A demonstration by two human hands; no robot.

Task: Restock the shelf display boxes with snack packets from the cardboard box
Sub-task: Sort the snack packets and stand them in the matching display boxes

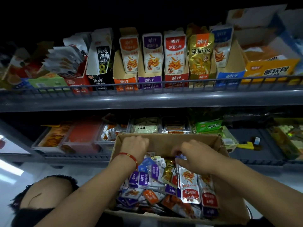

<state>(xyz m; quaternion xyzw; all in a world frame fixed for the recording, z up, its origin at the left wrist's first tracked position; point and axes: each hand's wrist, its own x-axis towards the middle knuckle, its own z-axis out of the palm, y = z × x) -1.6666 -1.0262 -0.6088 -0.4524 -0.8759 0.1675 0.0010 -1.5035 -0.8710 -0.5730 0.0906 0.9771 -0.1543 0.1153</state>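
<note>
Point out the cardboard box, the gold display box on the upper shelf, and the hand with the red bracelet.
cardboard box [165,141], head view, bare inner back wall.
gold display box [200,77], head view, front panel.
left hand [134,147], head view, back of the hand.

Both my bare forearms reach forward and down; my left hand [134,147], a red cord at its wrist, curls over, while my right hand [192,155] pinches with bent fingers.

upper shelf [147,99]: display boxes [150,79] in a row behind the front rail
lower shelf [78,157]: trays, behind cardboard box [165,143]
cardboard box: in front, snack packets [164,185] inside
hands: left hand [133,147], right hand [195,157], both in the box
</note>
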